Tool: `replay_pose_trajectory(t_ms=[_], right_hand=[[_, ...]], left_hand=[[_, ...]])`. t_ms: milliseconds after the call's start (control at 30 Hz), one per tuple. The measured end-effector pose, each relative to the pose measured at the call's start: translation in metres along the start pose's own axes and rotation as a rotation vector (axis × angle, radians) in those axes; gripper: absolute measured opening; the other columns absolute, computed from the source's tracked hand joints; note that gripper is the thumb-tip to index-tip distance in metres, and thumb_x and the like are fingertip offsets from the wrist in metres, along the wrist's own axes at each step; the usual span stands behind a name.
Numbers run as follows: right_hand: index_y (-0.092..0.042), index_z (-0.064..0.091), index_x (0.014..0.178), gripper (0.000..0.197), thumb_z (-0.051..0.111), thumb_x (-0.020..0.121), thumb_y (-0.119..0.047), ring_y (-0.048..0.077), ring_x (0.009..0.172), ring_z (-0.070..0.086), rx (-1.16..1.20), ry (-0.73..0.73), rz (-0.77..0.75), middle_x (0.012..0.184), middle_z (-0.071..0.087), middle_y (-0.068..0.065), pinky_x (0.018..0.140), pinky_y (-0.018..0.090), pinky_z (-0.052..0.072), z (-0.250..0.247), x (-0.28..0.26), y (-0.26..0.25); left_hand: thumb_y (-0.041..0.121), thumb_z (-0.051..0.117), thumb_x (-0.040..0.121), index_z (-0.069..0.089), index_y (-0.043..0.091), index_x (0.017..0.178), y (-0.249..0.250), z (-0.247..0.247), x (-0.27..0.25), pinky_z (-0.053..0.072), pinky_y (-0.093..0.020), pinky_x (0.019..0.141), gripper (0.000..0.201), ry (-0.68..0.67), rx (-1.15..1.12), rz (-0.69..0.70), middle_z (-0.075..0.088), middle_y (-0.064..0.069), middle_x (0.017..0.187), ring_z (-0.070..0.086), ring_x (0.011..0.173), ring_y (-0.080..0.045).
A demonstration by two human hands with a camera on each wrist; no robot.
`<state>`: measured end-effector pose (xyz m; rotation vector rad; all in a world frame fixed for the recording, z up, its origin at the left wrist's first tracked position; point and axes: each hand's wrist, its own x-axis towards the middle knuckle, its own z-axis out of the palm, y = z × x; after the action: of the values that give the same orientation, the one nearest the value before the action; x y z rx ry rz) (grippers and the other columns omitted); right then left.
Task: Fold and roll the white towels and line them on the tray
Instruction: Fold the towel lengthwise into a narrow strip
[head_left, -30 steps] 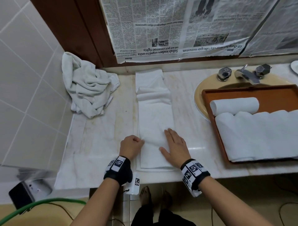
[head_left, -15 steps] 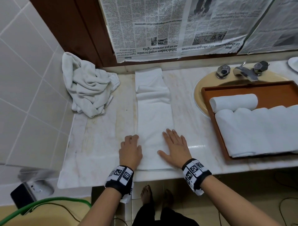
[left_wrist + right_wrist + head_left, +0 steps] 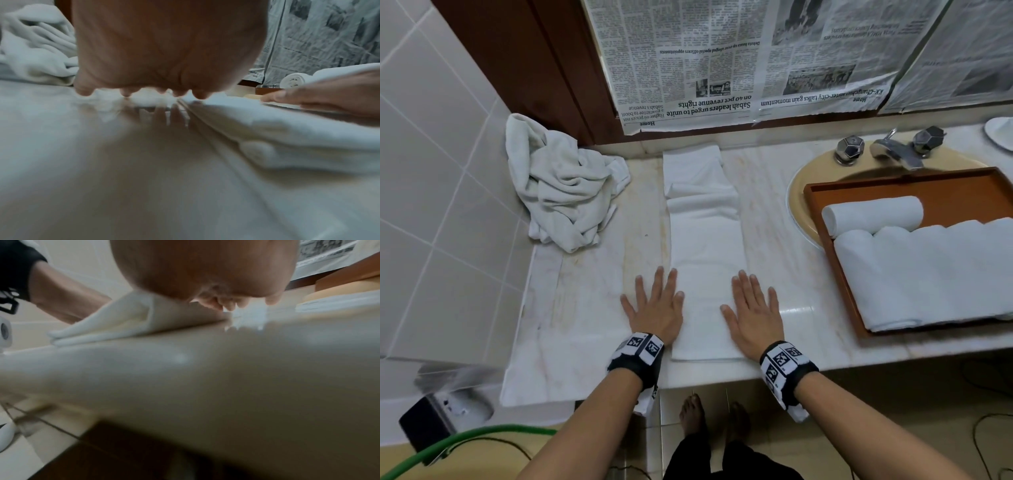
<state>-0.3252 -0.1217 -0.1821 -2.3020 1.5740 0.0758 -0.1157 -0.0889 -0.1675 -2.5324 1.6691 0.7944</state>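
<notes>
my left hand (image 3: 655, 310) lay flat with fingers straight and spread, gripping nothing, pressing the near left edge of the folded towel (image 3: 705, 253); my right hand (image 3: 753, 313) lay flat the same way on its near right edge; the towel ran as a long strip away from my fingertips along the counter (image 3: 592, 291); right of my right fingers sat the tray (image 3: 849, 281) holding rolled towels (image 3: 928, 267); beyond my left fingers lay a crumpled towel (image 3: 561, 185).
</notes>
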Motion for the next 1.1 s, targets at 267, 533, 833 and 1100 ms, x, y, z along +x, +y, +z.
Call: replay_pose_trajectory(t_ms=[267, 533, 833, 1100], right_hand=[[-0.023, -0.003, 0.157, 0.065, 0.003, 0.098, -0.049, 0.011, 0.15, -0.015, 0.03, -0.037, -0.145, 0.163, -0.013, -0.01, 0.121, 0.05, -0.002, -0.006, 0.022, -0.02], [-0.02, -0.009, 0.157, 0.064, 0.015, 0.104, -0.048, 0.015, 0.151, -0.013, 0.014, -0.088, 0.078, 0.163, -0.016, -0.006, 0.121, 0.046, -0.006, -0.028, 0.038, 0.019], [-0.028, -0.01, 0.156, 0.065, -0.002, 0.097, -0.053, 0.013, 0.15, -0.016, -0.017, -0.114, -0.11, 0.16, -0.021, -0.015, 0.12, 0.047, -0.008, -0.022, 0.064, -0.007], [-0.025, -0.009, 0.157, 0.064, 0.002, 0.099, -0.051, 0.016, 0.151, -0.014, -0.05, -0.091, -0.066, 0.16, -0.021, -0.012, 0.12, 0.049, -0.008, -0.042, 0.071, 0.01]], left_hand=[[0.052, 0.011, 0.104, -0.008, 0.049, 0.153, 0.034, 0.002, 0.016, -0.01, -0.063, 0.117, 0.053, 0.015, 0.004, 0.188, -0.018, 0.025, 0.161, -0.019, 0.151, -0.023], [0.055, 0.01, 0.102, -0.011, 0.045, 0.154, 0.014, -0.006, 0.025, -0.011, -0.062, 0.117, 0.057, 0.018, -0.031, 0.0, -0.02, 0.023, 0.161, -0.019, 0.151, -0.024], [0.052, 0.012, 0.104, -0.004, 0.051, 0.153, 0.049, -0.006, 0.037, -0.011, -0.061, 0.117, 0.051, -0.022, 0.04, 0.201, -0.016, 0.026, 0.161, -0.02, 0.15, -0.024], [0.054, 0.013, 0.103, -0.004, 0.049, 0.154, 0.037, -0.018, 0.044, -0.012, -0.06, 0.117, 0.054, 0.032, 0.021, 0.108, -0.017, 0.026, 0.16, -0.021, 0.15, -0.025]])
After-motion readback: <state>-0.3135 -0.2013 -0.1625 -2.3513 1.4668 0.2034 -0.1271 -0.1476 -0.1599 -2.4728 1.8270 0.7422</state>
